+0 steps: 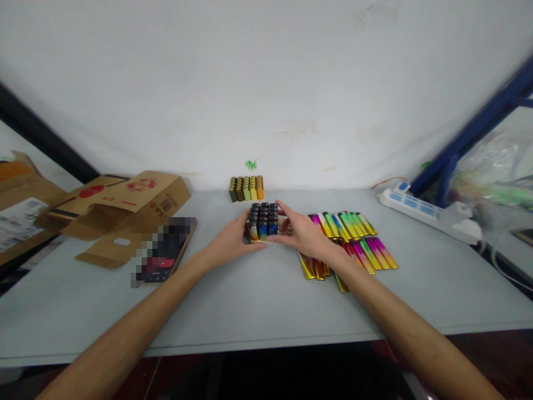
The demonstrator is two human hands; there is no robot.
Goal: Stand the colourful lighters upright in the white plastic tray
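Note:
A tight block of upright lighters (263, 220) with black tops stands in the middle of the grey table (258, 300). My left hand (230, 240) presses against the block's left side, fingers curled around it. My right hand (303, 233) cups the right side and front, fingers wrapped on it. Just right of my right hand lie several shiny lighters (353, 239) in rows, green, pink and gold, flat on the table.
A short row of upright lighters (246, 188) stands near the white wall. An open cardboard box (125, 205) and a dark flat item (164, 253) lie at left. A white power strip (420, 210) sits at right, beside a blue frame (478, 125).

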